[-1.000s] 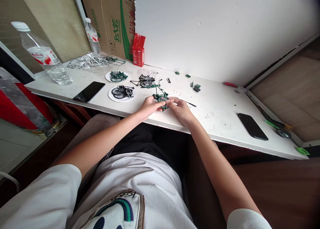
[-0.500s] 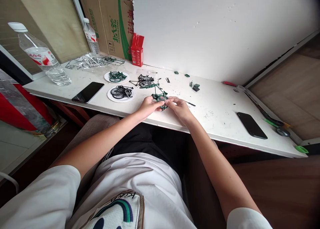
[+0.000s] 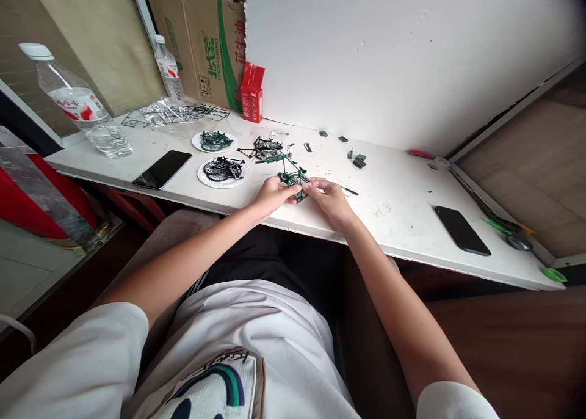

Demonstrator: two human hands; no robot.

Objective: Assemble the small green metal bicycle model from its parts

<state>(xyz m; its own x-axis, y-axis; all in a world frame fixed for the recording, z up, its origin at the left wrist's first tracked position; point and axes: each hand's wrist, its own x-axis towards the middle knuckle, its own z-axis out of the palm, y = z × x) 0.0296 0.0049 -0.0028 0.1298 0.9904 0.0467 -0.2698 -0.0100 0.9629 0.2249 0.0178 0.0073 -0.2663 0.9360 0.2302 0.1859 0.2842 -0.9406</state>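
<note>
A small green model bicycle is held between both hands over the front part of the white table. My left hand grips its lower left side, thumb pointing right. My right hand pinches the wheel end from the right, its fingertips close to the left thumb. The fingers partly cover the wheel. Left of the hands, a paper plate bears black bicycle parts. Behind it, green bicycle parts lie on another plate. More black parts lie just behind the held model.
Two water bottles and a black phone are at the left. A cardboard box and a red box stand behind. Small green pieces lie right of centre. Another phone and a knife are on the table.
</note>
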